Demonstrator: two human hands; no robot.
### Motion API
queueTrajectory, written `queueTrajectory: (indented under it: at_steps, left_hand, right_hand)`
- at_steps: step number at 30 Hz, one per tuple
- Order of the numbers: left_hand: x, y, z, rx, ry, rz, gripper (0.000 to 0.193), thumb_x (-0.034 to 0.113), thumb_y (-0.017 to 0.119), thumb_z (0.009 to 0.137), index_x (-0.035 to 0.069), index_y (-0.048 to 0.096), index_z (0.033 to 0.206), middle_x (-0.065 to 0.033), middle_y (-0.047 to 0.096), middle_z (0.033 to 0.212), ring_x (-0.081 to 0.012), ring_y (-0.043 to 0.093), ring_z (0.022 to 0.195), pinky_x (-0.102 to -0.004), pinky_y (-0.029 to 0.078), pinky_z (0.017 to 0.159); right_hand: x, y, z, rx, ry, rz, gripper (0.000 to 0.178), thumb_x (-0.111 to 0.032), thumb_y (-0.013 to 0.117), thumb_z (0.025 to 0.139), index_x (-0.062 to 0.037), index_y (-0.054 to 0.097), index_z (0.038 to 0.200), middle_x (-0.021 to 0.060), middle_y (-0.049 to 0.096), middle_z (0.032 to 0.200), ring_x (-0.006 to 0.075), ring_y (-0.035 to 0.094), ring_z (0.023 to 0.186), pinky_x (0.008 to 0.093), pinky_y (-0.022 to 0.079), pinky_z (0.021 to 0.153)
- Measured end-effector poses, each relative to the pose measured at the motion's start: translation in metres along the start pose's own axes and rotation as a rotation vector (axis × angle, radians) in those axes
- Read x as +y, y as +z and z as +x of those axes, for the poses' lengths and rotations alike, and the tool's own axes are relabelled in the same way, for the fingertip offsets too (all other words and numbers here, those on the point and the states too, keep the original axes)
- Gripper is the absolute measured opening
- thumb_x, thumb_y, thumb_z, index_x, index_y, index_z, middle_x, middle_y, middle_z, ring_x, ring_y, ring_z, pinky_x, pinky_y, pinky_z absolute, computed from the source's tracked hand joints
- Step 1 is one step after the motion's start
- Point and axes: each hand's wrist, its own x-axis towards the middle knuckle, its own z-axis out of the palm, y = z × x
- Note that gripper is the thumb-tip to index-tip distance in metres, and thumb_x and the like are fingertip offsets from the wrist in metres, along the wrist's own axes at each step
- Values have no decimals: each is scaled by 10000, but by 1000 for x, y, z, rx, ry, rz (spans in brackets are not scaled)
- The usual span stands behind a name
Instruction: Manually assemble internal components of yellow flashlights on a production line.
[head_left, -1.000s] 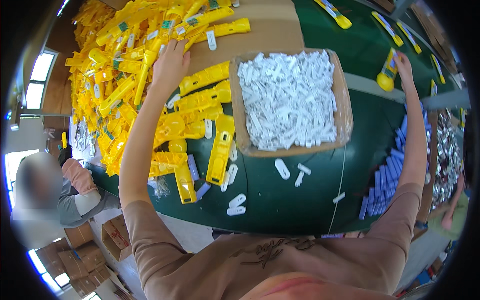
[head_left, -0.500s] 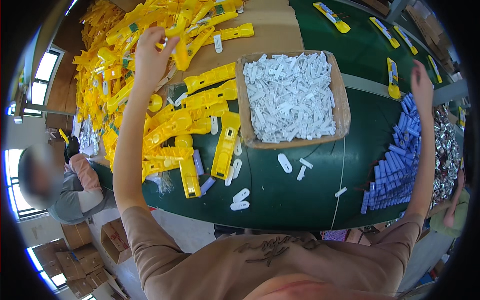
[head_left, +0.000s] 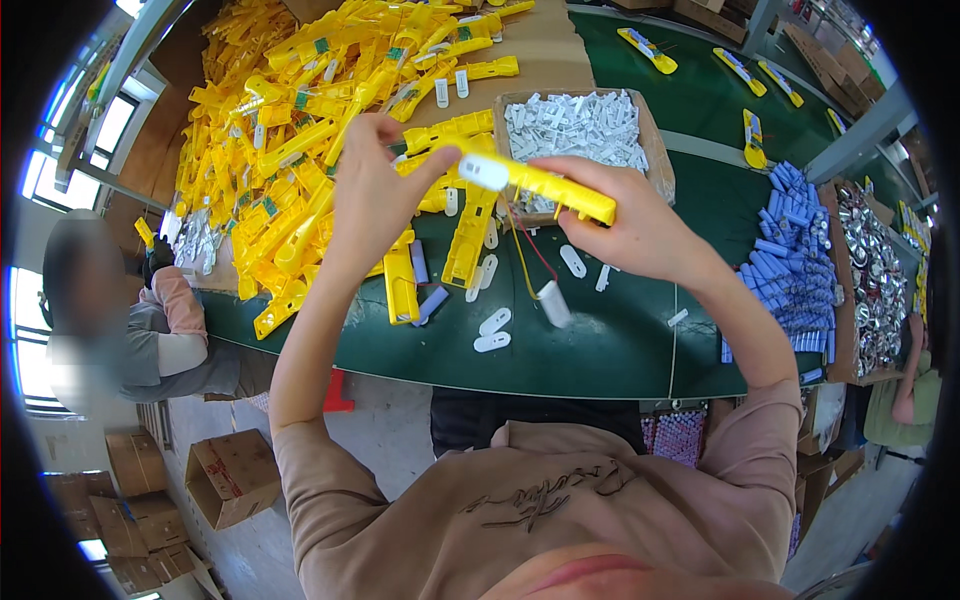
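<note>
A yellow plastic housing [head_left: 560, 190] is held over the table, gripped at its right end by my right hand [head_left: 625, 215], with fingers wrapped around it. On its left part sits a white oval cover [head_left: 485, 172]. Red and yellow wires [head_left: 528, 255] hang below, ending in a blurred pale cylinder [head_left: 553, 303]. My left hand [head_left: 380, 180] has thumb and fingers apart; its thumb tip is by the housing's left end, and whether they touch is unclear. Beneath are more yellow housings [head_left: 468, 240] and white oval pieces [head_left: 494, 321].
A large heap of yellow housings [head_left: 290, 140] lies left. A cardboard box [head_left: 655, 150] of small white parts stands beyond my right hand. Blue cylinders [head_left: 790, 270] are piled right, beside a box of shiny metal parts [head_left: 868, 290]. Another person [head_left: 150, 310] works at far left.
My right hand has come in from the blue cylinders to the middle. My left hand has moved from the heap toward me. The yellow housing with hanging wires is now between them.
</note>
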Motion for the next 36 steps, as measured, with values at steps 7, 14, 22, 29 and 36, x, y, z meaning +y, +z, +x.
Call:
queueTrajectory:
  at_steps: [7, 14, 22, 29, 36]
  left_hand:
    - [46, -18, -50, -500, 525, 244, 373, 304, 429, 935, -11, 553, 1090, -142, 602, 898, -277, 572, 881, -374, 427, 786]
    - [49, -13, -51, -426, 344, -303, 666, 479, 109, 971, -28, 478, 1194, -98, 589, 941, -192, 575, 898, -326, 462, 818]
    - [38, 4, -48, -155, 371, -512, 558, 417, 172, 993, 31, 538, 1162, -35, 642, 995, -69, 387, 593, -202, 300, 549]
    - [17, 26, -45, -145, 238, -343, 556, 410, 180, 993, 7, 557, 1060, -43, 549, 817, -123, 438, 740, -278, 346, 701]
    - [19, 67, -82, -316, 185, -316, 424, 384, 265, 993, 37, 494, 911, 7, 394, 653, -104, 347, 589, -270, 301, 546]
  right_hand:
    - [-32, -17, 1, -267, -46, 167, 635, -189, 678, 703, -91, 419, 1275, 116, 567, 1021, 247, 550, 990, 327, 424, 841]
    - [0, 46, -23, -281, 27, 536, 434, -281, 583, 879, -2, 517, 1204, 102, 544, 1181, 177, 487, 1128, 320, 365, 977]
    - [-42, 38, -81, -73, 352, 917, 253, -211, 478, 932, -53, 533, 1122, 8, 527, 678, 50, 458, 586, 190, 345, 523]
    - [-44, 0, -81, 218, -37, 913, 339, -200, 514, 906, -34, 451, 1195, 100, 619, 750, 98, 535, 570, 213, 425, 518]
    - [-16, 0, -65, 230, 146, 518, 207, -156, 569, 886, -25, 534, 1042, 47, 645, 752, 129, 601, 625, 305, 428, 516]
